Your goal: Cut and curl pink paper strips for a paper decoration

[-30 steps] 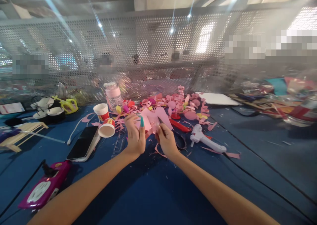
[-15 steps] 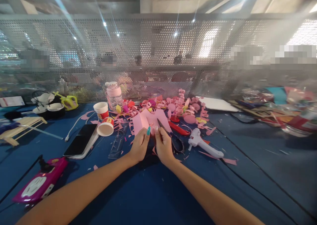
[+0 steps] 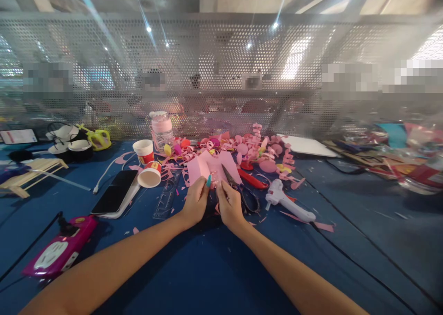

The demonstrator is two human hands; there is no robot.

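Observation:
My left hand [image 3: 195,199] and my right hand [image 3: 230,201] come together at the middle of the table, fingers pinched. Between their fingertips is a small pink piece of paper [image 3: 213,180], mostly covered by the fingers. Just behind them lie folded pink paper sheets [image 3: 198,166]. Scissors [image 3: 249,199] with dark handles rest against the right side of my right hand, blades pointing away over the paper. A red-handled tool [image 3: 254,180] lies a little farther right. The white glue gun [image 3: 289,203] is on its side to the right of the scissors.
Pink paper curls and discs [image 3: 263,151] are heaped at the back. To the left are paper cups [image 3: 149,175], a clear ruler [image 3: 164,198], a phone [image 3: 116,192], a purple power strip [image 3: 62,248] and a bottle [image 3: 162,130]. A perforated screen [image 3: 214,65] stands behind the table.
The view has shifted slightly, so things on the table appear a little to the right and higher. Both hands keep their pinch on the pink piece, with only slight finger movement.

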